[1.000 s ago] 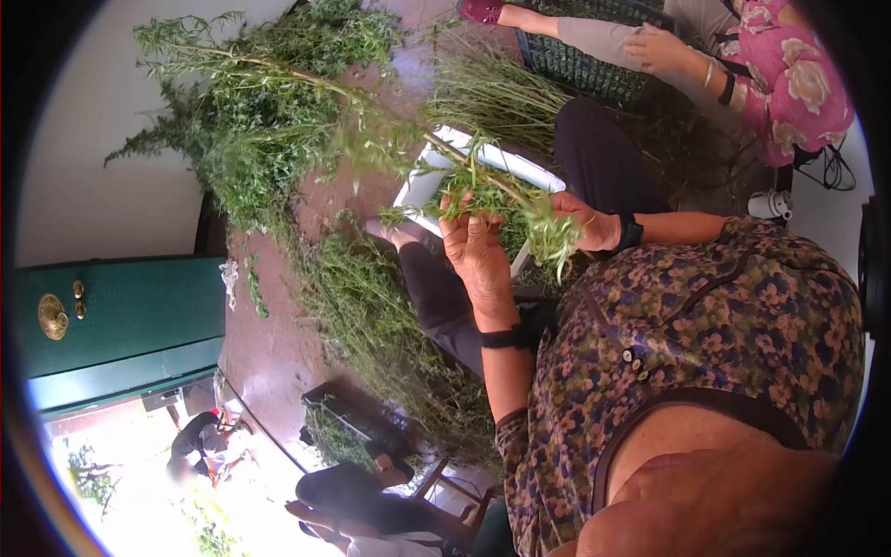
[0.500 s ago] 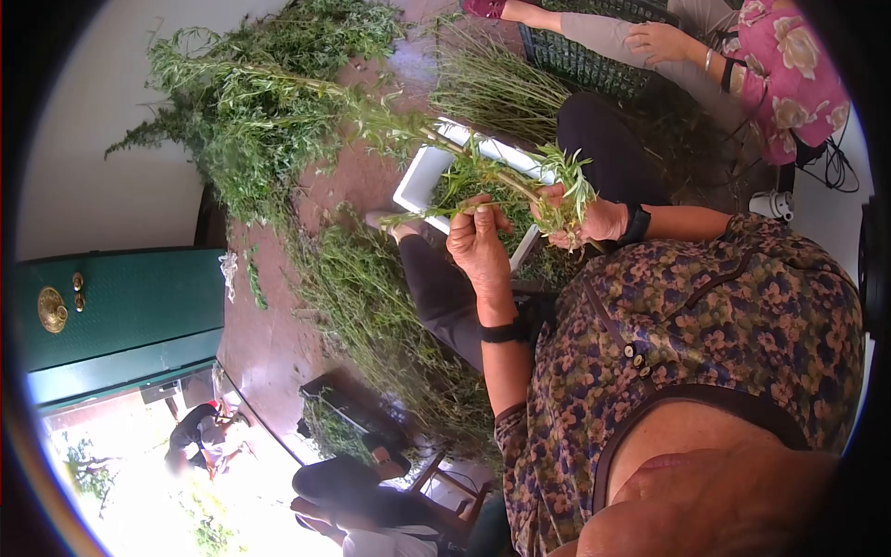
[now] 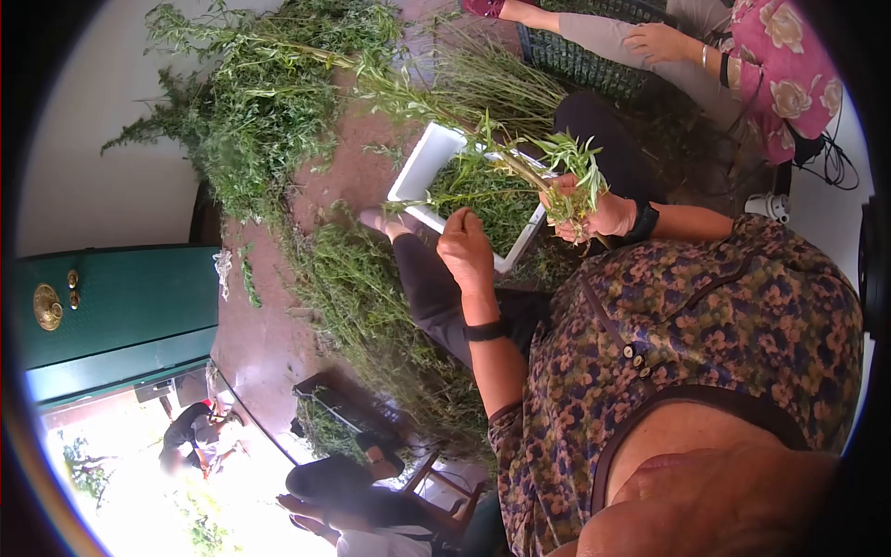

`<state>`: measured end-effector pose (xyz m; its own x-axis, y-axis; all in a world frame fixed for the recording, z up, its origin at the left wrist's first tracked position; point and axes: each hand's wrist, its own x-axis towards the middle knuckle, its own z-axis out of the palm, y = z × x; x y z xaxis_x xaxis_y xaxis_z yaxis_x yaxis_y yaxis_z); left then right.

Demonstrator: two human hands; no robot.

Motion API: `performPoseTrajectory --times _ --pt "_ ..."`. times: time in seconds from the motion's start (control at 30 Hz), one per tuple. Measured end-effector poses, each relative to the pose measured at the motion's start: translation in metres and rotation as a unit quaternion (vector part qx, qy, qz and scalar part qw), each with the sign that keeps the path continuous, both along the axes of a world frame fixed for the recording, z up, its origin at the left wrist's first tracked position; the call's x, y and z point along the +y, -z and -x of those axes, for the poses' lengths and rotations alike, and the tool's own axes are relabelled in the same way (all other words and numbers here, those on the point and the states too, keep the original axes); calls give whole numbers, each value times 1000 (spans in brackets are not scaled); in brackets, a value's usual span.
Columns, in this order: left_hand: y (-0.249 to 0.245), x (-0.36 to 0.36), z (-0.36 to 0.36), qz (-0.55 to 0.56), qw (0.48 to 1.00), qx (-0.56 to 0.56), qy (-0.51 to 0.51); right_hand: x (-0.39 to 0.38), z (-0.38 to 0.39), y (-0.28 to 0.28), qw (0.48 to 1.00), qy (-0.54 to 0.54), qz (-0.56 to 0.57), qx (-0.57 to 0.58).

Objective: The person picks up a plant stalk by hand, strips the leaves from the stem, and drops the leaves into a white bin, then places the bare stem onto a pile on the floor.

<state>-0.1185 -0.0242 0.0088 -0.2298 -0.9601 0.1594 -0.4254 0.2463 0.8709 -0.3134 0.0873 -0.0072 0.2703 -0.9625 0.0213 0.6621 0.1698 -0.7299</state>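
My right hand (image 3: 603, 213) is closed around the lower end of a long leafy branch (image 3: 524, 169), which stretches away to the upper left. Leafy shoots cover part of its fingers. To its left, my left hand (image 3: 467, 249) is raised over the near edge of a white box (image 3: 430, 160), its fingers pinched together. A thin leafy side shoot (image 3: 436, 200) passes close to those fingertips; whether they grip it is hidden. Cut green leaves (image 3: 483, 200) lie inside the box, below the branch.
Heaps of leafy plants (image 3: 269, 111) lie on the floor (image 3: 348, 167), with more beside my leg (image 3: 371, 306). A person in pink (image 3: 780, 65) sits at the upper right by a dark crate (image 3: 575, 56). Another person (image 3: 371, 497) is below, near a black tray (image 3: 348, 408). A green door (image 3: 139, 297) is left.
My left hand has moved slightly left and down, away from my right hand, with its fingers now drawn together. The branch has shifted a little, and more of the box shows.
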Motion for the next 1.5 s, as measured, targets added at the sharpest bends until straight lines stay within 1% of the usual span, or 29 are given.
performPoseTrajectory --times 0.03,0.1,0.13,0.23,0.33,0.43,0.53,0.63,0.73,0.8,0.83,0.87,0.9,0.93,1.03,1.07,1.17,1.23,1.27,1.33,1.37,1.43,1.47,1.5 --pt "-1 2 1 82 995 -48 -9 0 1 4 1000 0 -9 -5" --pt "-9 7 6 242 959 -145 -26 -3 6 6 999 -42 4 -27" --pt "-26 17 9 170 977 -125 -38 -4 8 7 997 -63 11 -38" --pt "-30 29 16 252 965 -11 -75 2 0 11 996 7 -15 -86" --pt "-42 32 22 221 974 20 -54 2 0 13 998 15 24 -58" --pt "-46 26 23 242 969 -37 -43 7 -1 13 999 28 17 -7" --pt "-46 18 22 363 927 -90 -23 7 4 18 998 3 47 38" --pt "-46 19 23 342 934 -106 -20 9 -2 18 998 44 33 25" --pt "-40 18 25 351 925 -148 -23 8 1 14 999 15 25 14" --pt "-36 17 28 351 919 -174 -38 11 -3 15 999 42 23 3" --pt "-33 16 29 352 916 -187 -45 12 -2 15 999 31 22 -22" --pt "-29 11 25 342 920 -174 -77 12 -1 16 999 20 20 -46" --pt "-25 4 19 332 923 -161 -108 11 5 17 996 -15 18 -89" --pt "-23 0 12 297 935 -146 -129 11 8 17 990 -51 15 -132" --pt "-27 -1 6 276 949 -129 -87 16 13 12 998 -19 16 -56" --pt "-26 1 5 271 951 -116 -91 13 15 20 992 -52 29 -112" --pt "-19 9 9 248 962 -57 -100 12 13 23 986 -51 21 -157" --pt "-17 14 11 222 969 3 -110 12 13 15 986 -47 19 -157" --pt "-19 14 12 243 966 17 -88 12 14 13 987 -46 17 -156" --pt "-30 16 15 284 957 43 -43 14 16 14 995 -16 19 -94" --pt "-37 17 16 266 963 23 -29 15 18 15 998 0 21 -63" --pt "-48 20 16 227 974 -16 0 15 25 21 995 -34 15 -94" --pt "-43 15 16 267 963 -36 0 16 27 26 993 -51 13 -109" --pt "-45 14 16 273 961 -46 5 19 28 35 998 -13 29 -52"
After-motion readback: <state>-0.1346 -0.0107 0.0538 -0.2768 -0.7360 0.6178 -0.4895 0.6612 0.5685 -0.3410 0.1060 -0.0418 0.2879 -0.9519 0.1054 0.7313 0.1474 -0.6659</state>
